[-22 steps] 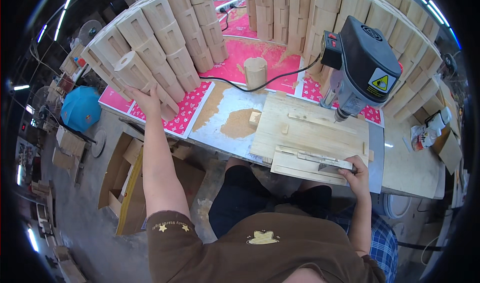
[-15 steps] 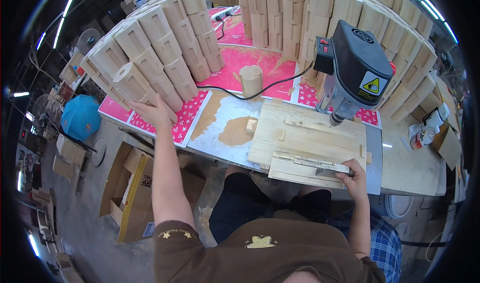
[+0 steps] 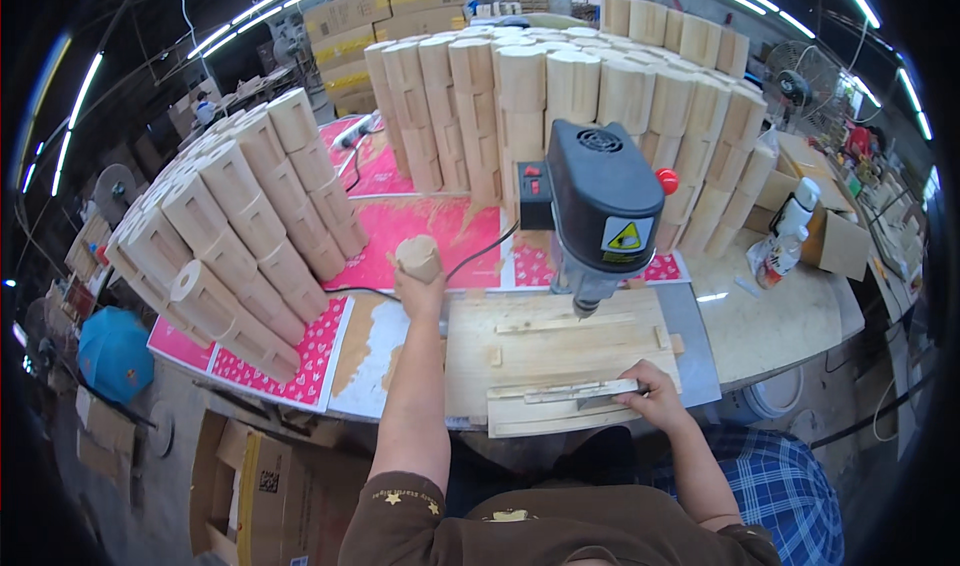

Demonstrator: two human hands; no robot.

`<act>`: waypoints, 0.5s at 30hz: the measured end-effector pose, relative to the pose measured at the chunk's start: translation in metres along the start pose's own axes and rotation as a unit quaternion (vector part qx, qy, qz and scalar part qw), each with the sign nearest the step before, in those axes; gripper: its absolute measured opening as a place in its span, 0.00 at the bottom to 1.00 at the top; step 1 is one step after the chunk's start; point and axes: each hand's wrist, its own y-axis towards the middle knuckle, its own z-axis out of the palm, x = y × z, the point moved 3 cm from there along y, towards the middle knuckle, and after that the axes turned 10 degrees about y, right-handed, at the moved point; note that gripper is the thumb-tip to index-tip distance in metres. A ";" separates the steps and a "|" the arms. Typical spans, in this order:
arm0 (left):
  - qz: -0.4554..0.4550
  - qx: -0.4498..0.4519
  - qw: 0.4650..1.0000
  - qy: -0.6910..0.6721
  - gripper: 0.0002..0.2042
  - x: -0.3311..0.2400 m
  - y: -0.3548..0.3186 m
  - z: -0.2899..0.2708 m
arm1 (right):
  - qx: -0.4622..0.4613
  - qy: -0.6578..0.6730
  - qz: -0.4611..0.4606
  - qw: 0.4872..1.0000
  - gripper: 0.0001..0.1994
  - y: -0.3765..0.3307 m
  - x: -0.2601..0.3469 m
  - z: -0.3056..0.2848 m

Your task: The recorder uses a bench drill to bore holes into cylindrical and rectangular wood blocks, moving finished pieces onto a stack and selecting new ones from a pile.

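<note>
My left hand [image 3: 420, 292] is closed round a short pale wooden cylinder [image 3: 418, 257] over the pink-covered part of the bench; its fingers are partly hidden. At the near edge of a flat wooden board [image 3: 570, 341], my right hand [image 3: 652, 396] grips the right end of a narrow wooden strip [image 3: 560, 391]. A dark flat piece shows beside those fingers, its kind unclear. Thin wooden battens are fixed on the board. Above its far side stands a black bench drill [image 3: 605, 191], its chuck [image 3: 587, 301] pointing down and apart from both hands.
Tall stacks of slotted wooden cylinders [image 3: 240, 216] rise at left, with more [image 3: 570, 96] behind the drill. A black cable [image 3: 480, 254] runs across the pink sheets. Sawdust lies left of the board. A bottle [image 3: 783, 256] and an open carton [image 3: 835, 231] stand at right.
My left hand has gone from the left stack to the lone cylinder and taken hold of it. My right hand stays at the strip's end. The view has tilted up and turned right.
</note>
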 end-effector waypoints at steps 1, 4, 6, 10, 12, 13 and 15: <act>-0.047 -0.027 0.998 0.022 0.42 -0.003 -0.003 -0.001 | -0.006 -0.006 -0.004 1.000 0.12 -0.001 -0.002 0.000; -0.094 -0.075 0.992 0.038 0.38 -0.013 -0.003 0.003 | 0.001 0.011 -0.002 1.000 0.13 0.001 -0.006 0.000; -0.097 -0.099 0.990 0.038 0.36 -0.008 0.003 0.005 | 0.003 0.002 -0.010 1.000 0.13 0.003 -0.007 0.000; -0.020 -0.129 0.987 -0.092 0.32 0.001 0.023 -0.011 | -0.002 0.004 -0.029 1.000 0.12 0.007 -0.006 0.000; 0.054 -0.179 0.965 -0.183 0.28 0.001 0.027 -0.029 | 0.002 0.006 -0.022 1.000 0.12 0.008 -0.006 -0.001; 0.054 -0.178 0.966 -0.180 0.28 0.003 0.027 -0.037 | 0.006 0.007 -0.016 1.000 0.12 0.007 -0.006 -0.001; 0.071 -0.123 0.947 -0.289 0.21 -0.023 0.018 -0.072 | 0.006 0.006 -0.005 1.000 0.12 0.005 -0.001 -0.001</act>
